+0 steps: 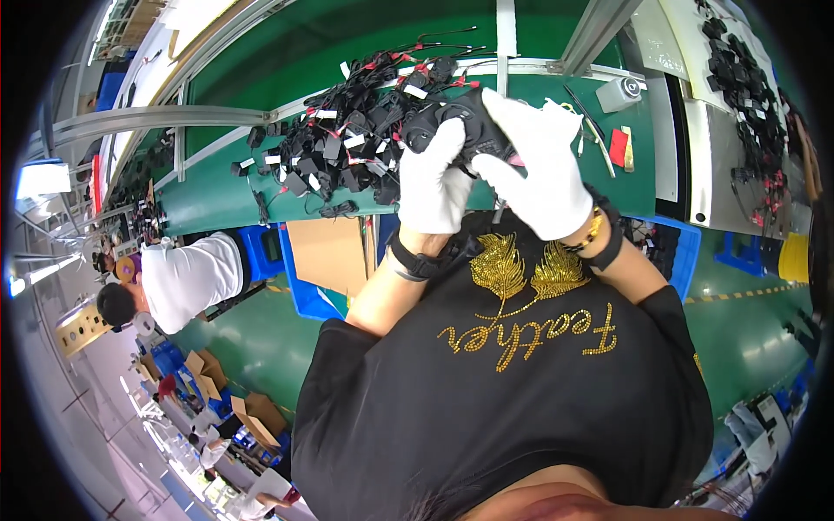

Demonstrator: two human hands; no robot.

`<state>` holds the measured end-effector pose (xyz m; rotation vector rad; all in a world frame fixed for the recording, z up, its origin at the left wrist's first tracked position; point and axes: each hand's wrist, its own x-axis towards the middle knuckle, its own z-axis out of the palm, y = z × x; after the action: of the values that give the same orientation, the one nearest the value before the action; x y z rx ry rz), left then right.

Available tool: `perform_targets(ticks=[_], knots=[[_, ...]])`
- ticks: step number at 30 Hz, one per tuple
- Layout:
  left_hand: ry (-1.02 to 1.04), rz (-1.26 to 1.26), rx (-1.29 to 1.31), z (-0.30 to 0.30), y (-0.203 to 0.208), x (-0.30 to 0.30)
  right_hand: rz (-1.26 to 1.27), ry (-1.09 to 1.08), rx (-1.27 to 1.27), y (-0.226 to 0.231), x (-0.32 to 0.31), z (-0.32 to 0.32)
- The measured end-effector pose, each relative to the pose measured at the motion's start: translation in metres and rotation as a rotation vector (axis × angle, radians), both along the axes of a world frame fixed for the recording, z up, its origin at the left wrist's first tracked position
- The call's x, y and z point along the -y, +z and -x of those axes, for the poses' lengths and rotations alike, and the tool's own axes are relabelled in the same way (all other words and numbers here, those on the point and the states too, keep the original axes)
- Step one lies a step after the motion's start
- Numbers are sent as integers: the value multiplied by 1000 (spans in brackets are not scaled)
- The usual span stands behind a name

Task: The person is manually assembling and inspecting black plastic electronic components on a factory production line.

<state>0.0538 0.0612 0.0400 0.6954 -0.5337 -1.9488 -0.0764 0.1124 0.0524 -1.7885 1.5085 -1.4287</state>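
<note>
Both my hands wear white gloves and are raised over the near edge of the green worktable. Between them is a black device with rounded, lens-like parts; its exact kind is unclear. My left hand is closed around its left side, with the thumb on top. My right hand grips its right side, the fingers over the far edge and the thumb toward the near side. Just left of the hands lies a tangled heap of small black devices with cables, with white tags and red connector ends.
A white bottle, a red card and a dark pen-like tool lie at the right. Blue bins, one holding cardboard, stand below the table edge. Metal frame bars cross the far side. A person in white sits at the left.
</note>
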Motion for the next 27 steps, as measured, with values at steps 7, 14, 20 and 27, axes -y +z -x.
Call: perform_targets(ticks=[7,14,20,27], knots=[[-60,-31,-82,-4,-1,-7,135,-11,-96,-11,-17,13],[-53,-56,-34,-4,2,-5,333,-3,-218,-10,-13,20],[-96,-99,-167,-3,2,-6,348,-8,-213,-5,-7,22],[-102,-119,-268,-4,-4,-9,19,138,268,-9,-23,21]])
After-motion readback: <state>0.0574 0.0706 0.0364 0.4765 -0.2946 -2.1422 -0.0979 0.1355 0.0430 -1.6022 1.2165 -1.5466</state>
